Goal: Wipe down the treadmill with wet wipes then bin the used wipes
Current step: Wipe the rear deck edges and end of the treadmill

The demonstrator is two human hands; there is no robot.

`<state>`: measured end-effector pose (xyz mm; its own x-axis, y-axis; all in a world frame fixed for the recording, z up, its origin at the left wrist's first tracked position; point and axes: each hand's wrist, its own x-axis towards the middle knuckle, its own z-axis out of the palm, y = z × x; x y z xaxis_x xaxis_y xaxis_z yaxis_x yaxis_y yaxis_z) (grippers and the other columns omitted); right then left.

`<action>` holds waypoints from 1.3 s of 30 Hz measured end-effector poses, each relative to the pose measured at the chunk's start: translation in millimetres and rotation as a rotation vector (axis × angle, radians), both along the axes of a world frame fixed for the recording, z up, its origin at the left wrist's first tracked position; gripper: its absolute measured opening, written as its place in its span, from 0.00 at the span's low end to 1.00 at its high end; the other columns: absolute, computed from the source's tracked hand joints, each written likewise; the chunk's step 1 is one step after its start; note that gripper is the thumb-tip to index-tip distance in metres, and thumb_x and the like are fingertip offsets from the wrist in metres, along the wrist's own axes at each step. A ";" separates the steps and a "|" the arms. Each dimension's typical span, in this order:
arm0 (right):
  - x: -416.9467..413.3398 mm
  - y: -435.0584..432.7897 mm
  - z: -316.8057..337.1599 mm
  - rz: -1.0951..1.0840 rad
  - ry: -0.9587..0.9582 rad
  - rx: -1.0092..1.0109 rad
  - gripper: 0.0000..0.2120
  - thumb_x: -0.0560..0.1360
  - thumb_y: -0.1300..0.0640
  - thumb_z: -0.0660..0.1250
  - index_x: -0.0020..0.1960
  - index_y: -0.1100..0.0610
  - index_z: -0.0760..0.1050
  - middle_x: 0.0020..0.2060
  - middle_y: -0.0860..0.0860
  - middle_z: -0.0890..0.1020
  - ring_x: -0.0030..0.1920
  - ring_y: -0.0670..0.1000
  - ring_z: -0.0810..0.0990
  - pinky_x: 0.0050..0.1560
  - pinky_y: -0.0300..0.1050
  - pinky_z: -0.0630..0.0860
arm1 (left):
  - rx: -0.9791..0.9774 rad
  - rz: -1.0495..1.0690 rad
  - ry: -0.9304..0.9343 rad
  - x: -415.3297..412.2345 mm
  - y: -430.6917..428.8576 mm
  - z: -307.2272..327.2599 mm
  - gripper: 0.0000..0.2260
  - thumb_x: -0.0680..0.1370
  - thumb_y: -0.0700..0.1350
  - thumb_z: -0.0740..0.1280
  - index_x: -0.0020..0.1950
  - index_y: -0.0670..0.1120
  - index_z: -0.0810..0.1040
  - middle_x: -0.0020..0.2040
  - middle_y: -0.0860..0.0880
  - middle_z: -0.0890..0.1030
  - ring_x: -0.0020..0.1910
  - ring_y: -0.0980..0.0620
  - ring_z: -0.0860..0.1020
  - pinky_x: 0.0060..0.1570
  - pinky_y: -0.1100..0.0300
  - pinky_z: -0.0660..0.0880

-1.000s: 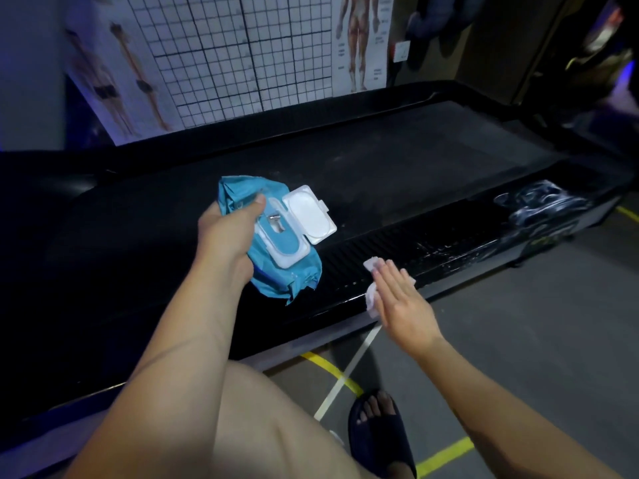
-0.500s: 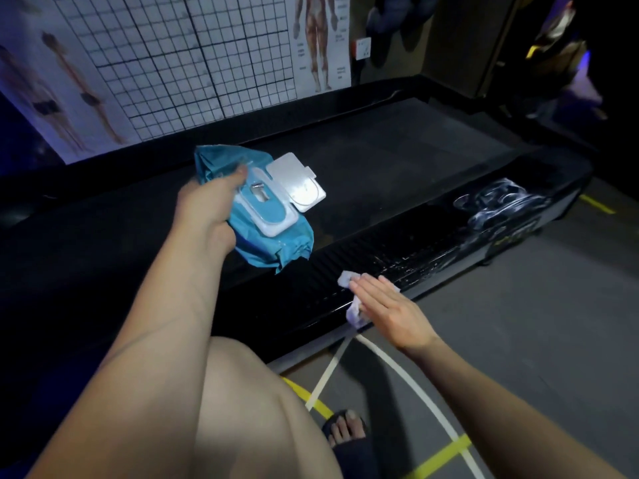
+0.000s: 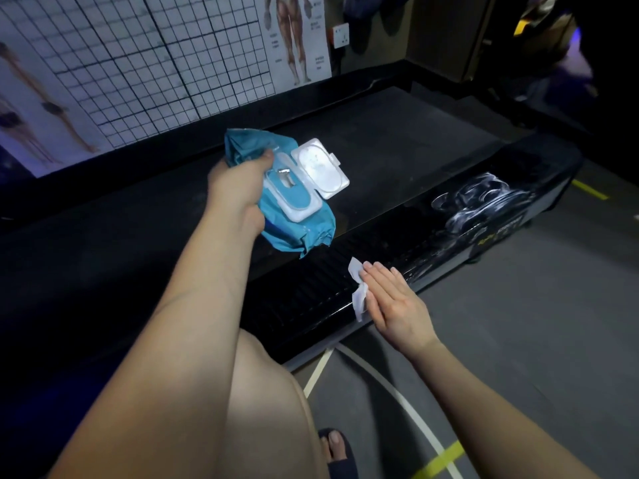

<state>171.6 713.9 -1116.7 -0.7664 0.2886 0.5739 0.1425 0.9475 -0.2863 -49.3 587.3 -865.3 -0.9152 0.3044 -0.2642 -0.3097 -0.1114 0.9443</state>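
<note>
The black treadmill stands on the grey floor; a white wipe lies on its ribbed near side rail; white and yellow lines cross the floor.

Glossy black treadmill rail, crinkly, seemingly plastic wipes pack

Dim room, grey floor.
Far wall: grid poster, anatomy chart, socket; yellow tape near right.

Dim overall. Brightest on the gridded wall chart, upper left. Purple-blue cast at far left and far right. Wet glare on the treadmill side rail. Left foreground lost in black. Wide-angle bending at edges; detail soft throughout.
</note>
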 end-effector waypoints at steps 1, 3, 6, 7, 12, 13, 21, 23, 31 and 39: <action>0.6 0.3 -0.2 -0.004 0.001 0.001 0.19 0.86 0.54 0.56 0.73 0.59 0.73 0.74 0.52 0.72 0.76 0.50 0.67 0.76 0.54 0.64 | 0.004 0.000 -0.007 0.0 5.7 0.3 0.07 0.79 0.37 0.75 0.52 0.47 0.81 0.52 0.43 0.87 0.48 0.44 0.88 0.53 0.41 0.85; 2.8 4.4 0.6 -0.045 -0.004 -0.028 0.19 0.86 0.53 0.56 0.73 0.60 0.73 0.73 0.53 0.73 0.76 0.51 0.67 0.77 0.54 0.63 | 0.018 0.002 -0.031 -0.5 16.1 1.8 0.07 0.79 0.37 0.75 0.53 0.46 0.81 0.52 0.42 0.87 0.48 0.43 0.88 0.53 0.40 0.84; 8.2 21.9 2.0 -0.156 -0.036 -0.164 0.21 0.85 0.52 0.55 0.74 0.60 0.72 0.74 0.53 0.72 0.77 0.50 0.64 0.78 0.54 0.59 | 0.042 0.013 -0.037 1.0 28.1 2.7 0.09 0.78 0.37 0.76 0.56 0.45 0.82 0.52 0.42 0.87 0.48 0.43 0.88 0.52 0.40 0.85; 10.1 27.8 1.5 -0.167 -0.051 -0.190 0.22 0.85 0.51 0.54 0.74 0.60 0.71 0.74 0.53 0.72 0.77 0.50 0.64 0.78 0.54 0.59 | 0.048 0.014 -0.030 3.0 31.6 3.1 0.08 0.78 0.37 0.76 0.55 0.45 0.82 0.52 0.42 0.87 0.48 0.43 0.88 0.52 0.40 0.85; 14.9 39.7 14.0 -0.157 -0.146 -0.211 0.25 0.85 0.47 0.52 0.72 0.62 0.73 0.71 0.55 0.75 0.75 0.54 0.68 0.77 0.56 0.62 | 0.043 0.005 -0.001 20.1 40.1 9.0 0.07 0.78 0.38 0.76 0.49 0.48 0.80 0.52 0.44 0.87 0.49 0.44 0.87 0.53 0.42 0.85; 17.7 39.7 21.1 -0.169 -0.184 -0.264 0.28 0.85 0.45 0.48 0.73 0.62 0.72 0.71 0.56 0.75 0.76 0.54 0.67 0.78 0.55 0.60 | 0.041 0.004 -0.004 22.3 38.3 10.4 0.07 0.78 0.38 0.76 0.50 0.48 0.81 0.52 0.44 0.87 0.49 0.44 0.87 0.52 0.42 0.85; 14.4 30.0 75.2 -0.542 -0.028 -0.219 0.15 0.84 0.50 0.57 0.47 0.54 0.79 0.43 0.47 0.82 0.43 0.53 0.82 0.34 0.43 0.71 | 0.059 0.090 -0.002 12.2 5.1 12.1 0.07 0.78 0.37 0.75 0.51 0.47 0.81 0.50 0.45 0.87 0.45 0.46 0.87 0.43 0.51 0.84; -4.4 20.4 86.4 -0.521 0.017 -0.262 0.13 0.83 0.51 0.60 0.47 0.53 0.80 0.43 0.46 0.83 0.40 0.51 0.82 0.34 0.43 0.70 | 0.073 0.113 0.000 6.6 -0.5 11.8 0.08 0.78 0.37 0.75 0.49 0.48 0.80 0.50 0.45 0.87 0.46 0.47 0.87 0.44 0.51 0.85; -70.5 -7.3 63.6 -0.085 -0.444 -0.285 0.19 0.75 0.65 0.66 0.61 0.48 0.80 0.56 0.43 0.82 0.59 0.48 0.80 0.55 0.47 0.79 | 0.064 0.119 -0.012 -6.8 -11.5 4.2 0.08 0.77 0.37 0.76 0.50 0.48 0.81 0.51 0.45 0.87 0.49 0.45 0.87 0.54 0.44 0.85; -30.3 8.2 61.3 0.019 -0.548 -0.230 0.29 0.71 0.76 0.61 0.66 0.56 0.79 0.71 0.47 0.75 0.72 0.50 0.73 0.66 0.52 0.76 | 0.104 0.169 -0.010 -15.4 -18.1 5.5 0.09 0.78 0.36 0.75 0.49 0.49 0.80 0.52 0.47 0.86 0.52 0.46 0.86 0.58 0.44 0.83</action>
<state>141.3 722.1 -1055.4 -0.9396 0.3418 0.0171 0.3110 0.8736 -0.3742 -64.7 569.2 -859.7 -0.9530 0.1727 -0.2488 -0.2877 -0.2590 0.9221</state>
